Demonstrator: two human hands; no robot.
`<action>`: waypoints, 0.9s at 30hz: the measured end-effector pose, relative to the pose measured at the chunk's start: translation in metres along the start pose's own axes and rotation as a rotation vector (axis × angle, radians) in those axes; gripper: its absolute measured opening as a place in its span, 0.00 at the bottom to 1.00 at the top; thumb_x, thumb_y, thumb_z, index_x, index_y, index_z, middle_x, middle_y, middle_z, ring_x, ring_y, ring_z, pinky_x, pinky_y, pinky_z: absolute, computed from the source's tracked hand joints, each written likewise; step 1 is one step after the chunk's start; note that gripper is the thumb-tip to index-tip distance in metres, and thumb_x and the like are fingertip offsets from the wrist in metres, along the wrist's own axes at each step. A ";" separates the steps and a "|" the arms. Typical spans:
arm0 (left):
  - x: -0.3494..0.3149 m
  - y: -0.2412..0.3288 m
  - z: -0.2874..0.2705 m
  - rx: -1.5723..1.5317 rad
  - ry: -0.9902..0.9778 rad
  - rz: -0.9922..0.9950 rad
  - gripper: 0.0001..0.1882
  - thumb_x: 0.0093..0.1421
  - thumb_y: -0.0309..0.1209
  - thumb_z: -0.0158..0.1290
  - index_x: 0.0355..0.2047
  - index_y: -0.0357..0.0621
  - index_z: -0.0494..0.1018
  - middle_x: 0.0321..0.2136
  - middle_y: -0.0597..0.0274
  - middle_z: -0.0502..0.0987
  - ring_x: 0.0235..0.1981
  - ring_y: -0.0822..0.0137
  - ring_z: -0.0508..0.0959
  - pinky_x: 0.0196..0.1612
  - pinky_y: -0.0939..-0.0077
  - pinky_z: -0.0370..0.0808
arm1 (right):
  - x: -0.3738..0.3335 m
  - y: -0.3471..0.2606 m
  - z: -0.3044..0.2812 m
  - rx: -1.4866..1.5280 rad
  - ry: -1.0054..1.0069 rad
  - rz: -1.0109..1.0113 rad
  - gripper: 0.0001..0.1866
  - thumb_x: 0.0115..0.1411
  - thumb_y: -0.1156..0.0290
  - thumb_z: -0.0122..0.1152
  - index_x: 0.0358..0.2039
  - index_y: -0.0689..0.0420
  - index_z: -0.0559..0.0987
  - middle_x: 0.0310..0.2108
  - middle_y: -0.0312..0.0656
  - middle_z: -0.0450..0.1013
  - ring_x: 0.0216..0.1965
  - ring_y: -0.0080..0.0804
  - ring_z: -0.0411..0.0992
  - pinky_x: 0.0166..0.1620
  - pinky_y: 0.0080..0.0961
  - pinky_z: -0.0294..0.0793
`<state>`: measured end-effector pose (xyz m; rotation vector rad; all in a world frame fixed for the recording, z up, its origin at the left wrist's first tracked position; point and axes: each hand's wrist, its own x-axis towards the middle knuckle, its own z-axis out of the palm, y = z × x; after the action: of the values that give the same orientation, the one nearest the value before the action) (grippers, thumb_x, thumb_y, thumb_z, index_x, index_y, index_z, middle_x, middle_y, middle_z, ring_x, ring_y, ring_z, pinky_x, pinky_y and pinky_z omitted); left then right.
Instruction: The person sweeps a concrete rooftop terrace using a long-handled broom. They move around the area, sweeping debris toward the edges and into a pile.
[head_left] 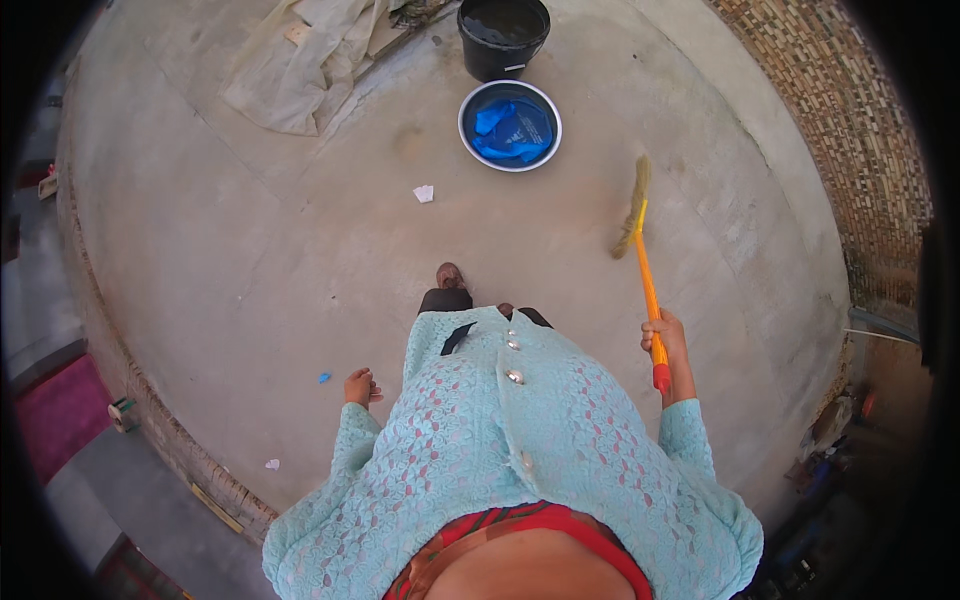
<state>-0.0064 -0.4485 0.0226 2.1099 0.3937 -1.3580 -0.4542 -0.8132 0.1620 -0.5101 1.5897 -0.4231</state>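
My right hand (668, 338) is wrapped round the orange handle of a short broom (650, 285), near its red end cap. The broom's greenish-brown bristle head (634, 210) points away from me, with a yellow collar where it joins the handle. On the other side of my body, my left hand (361, 387) hangs beside my light blue lace jacket, its fingers curled in and nothing seen in them. Nearest to it on the concrete floor lies a small blue scrap (324, 378).
Ahead stand a round basin (466, 140) with blue plastic in it and a black bucket (490, 62) of dark liquid. A pale sheet (300, 85) lies at far left. White scraps (424, 194) dot the floor. A brick wall (850, 120) rises at right; a raised edge (120, 360) runs along the left.
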 end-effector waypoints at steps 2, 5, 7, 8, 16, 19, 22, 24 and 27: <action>0.022 0.023 0.026 -0.055 -0.048 0.024 0.17 0.50 0.28 0.43 0.42 0.39 0.65 0.16 0.63 0.66 0.12 0.70 0.69 0.14 0.75 0.72 | -0.005 -0.021 0.003 -0.050 0.003 -0.029 0.22 0.40 0.84 0.46 0.40 0.63 0.60 0.14 0.36 0.59 0.10 0.20 0.58 0.12 0.16 0.60; 0.025 0.066 0.059 -0.051 -0.097 0.072 0.17 0.50 0.28 0.42 0.43 0.39 0.64 0.17 0.63 0.66 0.12 0.70 0.69 0.13 0.75 0.71 | 0.010 -0.057 0.006 -0.187 0.042 -0.083 0.32 0.39 0.84 0.46 0.50 0.65 0.53 0.13 0.36 0.60 0.10 0.21 0.59 0.12 0.16 0.60; 0.022 0.082 0.074 -0.025 -0.104 0.065 0.18 0.51 0.28 0.42 0.43 0.38 0.63 0.17 0.62 0.67 0.12 0.70 0.69 0.14 0.76 0.71 | 0.040 -0.081 0.011 -0.266 0.041 -0.135 0.37 0.39 0.84 0.46 0.53 0.65 0.49 0.13 0.36 0.61 0.10 0.22 0.59 0.12 0.17 0.60; 0.021 0.084 0.079 -0.030 -0.081 0.041 0.18 0.51 0.28 0.42 0.43 0.39 0.64 0.17 0.62 0.67 0.12 0.71 0.69 0.13 0.76 0.71 | 0.060 -0.097 0.015 -0.299 0.029 -0.164 0.38 0.38 0.84 0.46 0.54 0.66 0.47 0.13 0.37 0.61 0.10 0.22 0.59 0.12 0.17 0.60; -0.070 0.029 0.104 0.067 0.156 -0.165 0.15 0.50 0.27 0.42 0.40 0.39 0.66 0.15 0.62 0.67 0.11 0.69 0.69 0.12 0.71 0.72 | 0.261 -0.231 0.044 -0.535 0.000 -0.327 0.39 0.39 0.83 0.47 0.54 0.60 0.49 0.13 0.35 0.60 0.10 0.21 0.59 0.12 0.18 0.59; -0.094 0.023 0.130 0.112 0.138 -0.255 0.15 0.49 0.28 0.44 0.39 0.39 0.67 0.14 0.62 0.67 0.10 0.69 0.69 0.11 0.73 0.70 | 0.340 -0.262 0.057 -0.676 -0.018 -0.364 0.38 0.38 0.84 0.47 0.54 0.61 0.50 0.13 0.36 0.61 0.10 0.22 0.60 0.13 0.19 0.61; -0.094 0.002 0.146 0.095 0.135 -0.275 0.15 0.49 0.27 0.45 0.39 0.39 0.67 0.15 0.62 0.68 0.10 0.69 0.69 0.11 0.74 0.69 | 0.401 -0.271 0.070 -0.887 0.046 -0.375 0.35 0.39 0.83 0.46 0.52 0.63 0.52 0.15 0.40 0.64 0.12 0.27 0.63 0.15 0.22 0.64; -0.085 -0.018 0.146 0.055 0.116 -0.253 0.15 0.49 0.27 0.45 0.39 0.39 0.67 0.14 0.62 0.68 0.10 0.69 0.69 0.10 0.76 0.68 | 0.437 -0.272 0.067 -1.159 -0.026 -0.350 0.34 0.41 0.82 0.45 0.52 0.63 0.51 0.19 0.45 0.67 0.17 0.33 0.67 0.20 0.25 0.67; -0.092 -0.013 0.152 0.008 0.156 -0.258 0.16 0.49 0.27 0.44 0.40 0.38 0.67 0.15 0.62 0.68 0.11 0.69 0.69 0.11 0.75 0.69 | 0.464 -0.249 0.046 -1.699 -0.023 -0.283 0.33 0.44 0.79 0.44 0.53 0.63 0.47 0.27 0.52 0.69 0.27 0.42 0.70 0.28 0.29 0.70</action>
<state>-0.1634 -0.5264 0.0553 2.2379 0.7482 -1.3383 -0.4136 -1.2773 -0.0881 -1.9791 1.5353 0.8856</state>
